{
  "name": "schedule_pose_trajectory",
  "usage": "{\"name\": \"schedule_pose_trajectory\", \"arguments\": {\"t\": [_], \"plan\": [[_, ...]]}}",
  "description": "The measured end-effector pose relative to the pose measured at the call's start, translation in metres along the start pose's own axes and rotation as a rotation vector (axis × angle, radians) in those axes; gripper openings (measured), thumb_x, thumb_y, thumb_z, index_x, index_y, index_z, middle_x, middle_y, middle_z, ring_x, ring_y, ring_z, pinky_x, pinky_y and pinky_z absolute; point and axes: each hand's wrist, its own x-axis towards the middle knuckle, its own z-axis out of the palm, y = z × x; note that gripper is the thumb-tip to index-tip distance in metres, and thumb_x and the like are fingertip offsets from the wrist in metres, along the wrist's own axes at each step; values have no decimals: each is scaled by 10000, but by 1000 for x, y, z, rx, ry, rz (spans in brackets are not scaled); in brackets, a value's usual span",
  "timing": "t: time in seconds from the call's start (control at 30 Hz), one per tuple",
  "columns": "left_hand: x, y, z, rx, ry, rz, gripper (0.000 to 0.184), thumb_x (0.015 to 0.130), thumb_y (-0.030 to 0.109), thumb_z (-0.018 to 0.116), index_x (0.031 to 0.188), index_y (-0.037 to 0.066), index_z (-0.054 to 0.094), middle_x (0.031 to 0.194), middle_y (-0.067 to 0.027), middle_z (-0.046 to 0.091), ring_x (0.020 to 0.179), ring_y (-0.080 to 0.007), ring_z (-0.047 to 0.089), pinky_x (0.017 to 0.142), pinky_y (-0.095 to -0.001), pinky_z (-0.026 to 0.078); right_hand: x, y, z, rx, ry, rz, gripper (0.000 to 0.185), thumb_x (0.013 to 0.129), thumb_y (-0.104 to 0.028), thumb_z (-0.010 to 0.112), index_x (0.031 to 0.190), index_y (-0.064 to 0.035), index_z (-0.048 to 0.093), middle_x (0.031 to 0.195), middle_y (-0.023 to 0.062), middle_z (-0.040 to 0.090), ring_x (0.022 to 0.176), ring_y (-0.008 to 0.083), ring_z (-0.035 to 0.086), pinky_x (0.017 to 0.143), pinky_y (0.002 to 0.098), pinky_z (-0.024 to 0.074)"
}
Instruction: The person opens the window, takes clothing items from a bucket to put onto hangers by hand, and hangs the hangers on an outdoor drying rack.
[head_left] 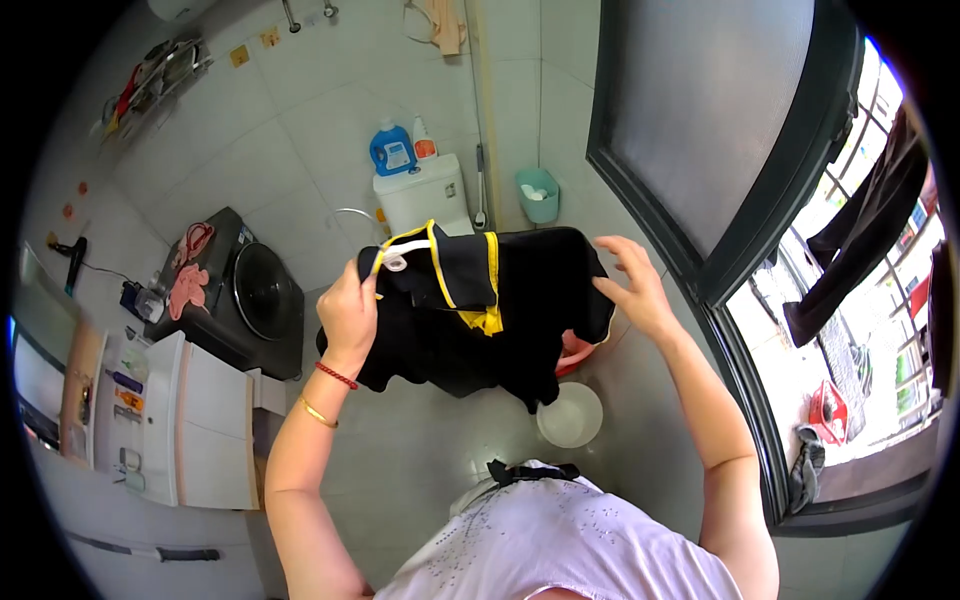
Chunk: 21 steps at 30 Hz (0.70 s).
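A black garment with yellow trim hangs in front of me at chest height. A white curved piece, which looks like part of a hanger, shows at its trimmed opening. My left hand is closed around the garment's left end, near this white piece. At the right end, my right hand has its fingers spread, with the thumb close to or touching the black cloth. The lower part of the garment droops toward a white bucket on the floor. A reddish basin is partly hidden behind the cloth.
A white toilet stands ahead, with a blue detergent bottle and a spray bottle on its tank. A dark washing machine and a white cabinet are on the left. A dark-framed door stands right, beside hanging clothes.
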Motion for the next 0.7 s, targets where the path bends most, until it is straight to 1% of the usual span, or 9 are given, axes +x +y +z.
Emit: {"name": "schedule_pose_trajectory", "arguments": {"t": [0.2,0.3,0.4,0.47,0.5,0.53,0.6,0.63,0.7], "plan": [[7,8,-6,-16,40,64,202,751,62,613,946,21,582,656,-138,567,594,-307,574,530,-370,452,-2,61,14,263,-351,446,257,689,25,597,944,2,617,870,44,626,829,159,563,766,283,446],[7,10,-3,114,46,236,251,722,51,620,972,38,596,695,-118,585,630,-291,584,565,-370,471,17,12,-50,441,-4,355,175,653,48,498,789,-1,596,720,7,571,691,100,520,644,219,413],[0,0,3,106,59,113,248,726,48,617,972,33,595,683,-124,582,618,-296,583,557,-371,466,9,-15,-90,629,-145,272,122,703,35,565,821,23,591,749,33,589,664,92,530,612,220,424],[-1,0,9,-95,151,-101,165,805,70,577,963,25,587,651,-143,568,574,-312,570,524,-366,446,-5,9,-76,308,-257,352,144,716,10,609,858,30,591,743,25,588,663,100,538,619,218,431],[-2,3,11,-144,168,-112,156,818,76,570,966,28,586,655,-151,567,577,-315,572,522,-362,443,-12,14,-75,253,-404,459,172,711,-1,629,878,27,599,771,22,595,722,103,555,676,219,441],[-2,6,14,-194,194,-125,148,831,83,562,968,31,584,659,-159,565,580,-318,573,521,-359,440,-14,15,-81,99,-530,325,266,698,-17,647,959,7,598,948,56,589,887,133,552,767,252,440],[-6,9,18,-206,130,-117,164,827,84,568,984,40,581,669,-169,565,591,-320,579,526,-353,440,-12,3,-82,287,-335,118,410,687,-57,660,1083,-23,560,1143,85,515,1040,170,499,845,296,422],[-6,10,21,-205,99,-76,170,823,83,572,987,36,580,670,-166,568,588,-323,576,529,-358,443,-6,6,-87,345,-310,158,503,695,-126,671,1166,-48,514,1254,90,443,1127,206,456,893,329,407],[-2,22,27,-195,43,-26,163,798,68,580,957,33,580,658,-154,561,601,-331,571,546,-371,448,13,-17,-85,21,-370,-74,496,728,-201,663,1177,-54,511,1223,121,485,1125,266,468,909,367,401]]}}
